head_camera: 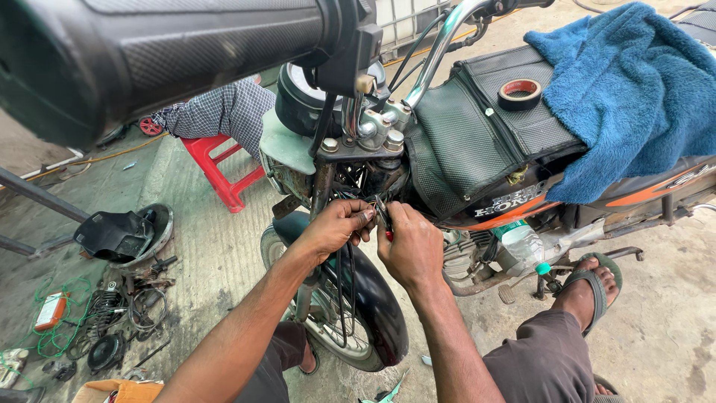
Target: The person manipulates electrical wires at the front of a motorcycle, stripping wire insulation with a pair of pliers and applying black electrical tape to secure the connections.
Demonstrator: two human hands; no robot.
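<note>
Red-handled pliers (384, 218) are sitting clamped in the right hand (410, 250), jaws up at twelve o'clock among the wires (356, 200) — the left hand (337, 226) is pinching those wires just beside, at nine o'clock. Both are working under the motorcycle's headstock (365, 145); a tape roll (520, 93) and blue towel (634, 89) are lying at two o'clock — on the tank.

single head cam, looks steeply down and forward from just behind the handlebar grip (171, 52), which blocks the top left; close on both hands at the motorcycle (477, 149) front fork, concrete floor (216, 254) below; no second view
</note>
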